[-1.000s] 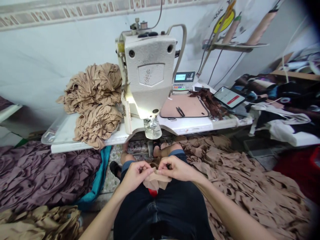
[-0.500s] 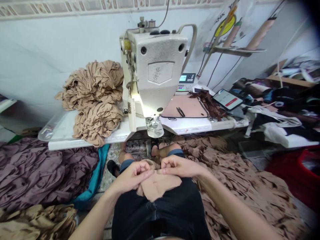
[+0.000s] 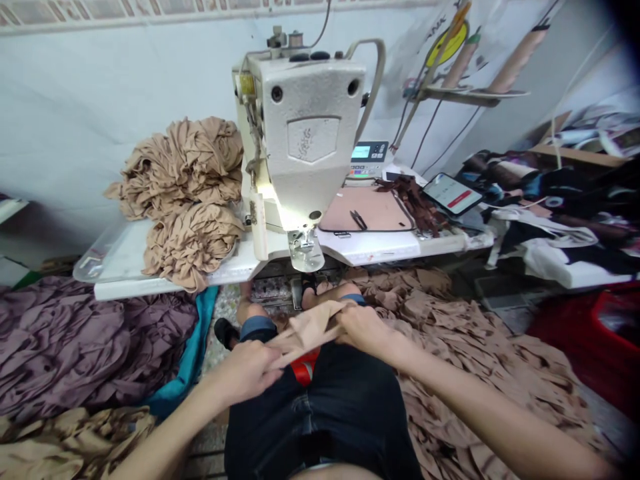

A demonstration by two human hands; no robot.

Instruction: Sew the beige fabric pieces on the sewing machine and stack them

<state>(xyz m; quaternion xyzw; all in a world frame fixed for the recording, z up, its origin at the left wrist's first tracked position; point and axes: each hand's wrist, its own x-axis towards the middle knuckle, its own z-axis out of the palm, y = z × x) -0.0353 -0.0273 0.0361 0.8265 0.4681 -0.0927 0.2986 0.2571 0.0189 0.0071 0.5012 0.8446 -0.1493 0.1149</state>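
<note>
Above my lap, a beige piece of fabric (image 3: pixel 306 331) is stretched between my two hands. My left hand (image 3: pixel 253 370) is closed on its left end, and my right hand (image 3: pixel 364 328) grips the right end with curled fingers. The cloth forms a taut, folded band, tilted up toward the right. Beyond my hands stands a white sewing machine (image 3: pixel 311 133) with its lamp lit over the needle area. The exact shape of the garment piece cannot be made out.
Beige fabric heaps (image 3: pixel 193 243) lie left on the machine table (image 3: pixel 360 248). Thread snips (image 3: pixel 358 220) and a phone (image 3: pixel 453 193) rest to the right. Purple cloth (image 3: pixel 95 347) is piled at lower left, more beige cloth (image 3: pixel 490 373) on the right floor. Thread cones (image 3: pixel 520 60) stand behind.
My hands have moved apart, the left one down and left. The fabric, earlier draped and pinched between the fingertips, is now pulled into a stretched band. A red patch shows beneath it.
</note>
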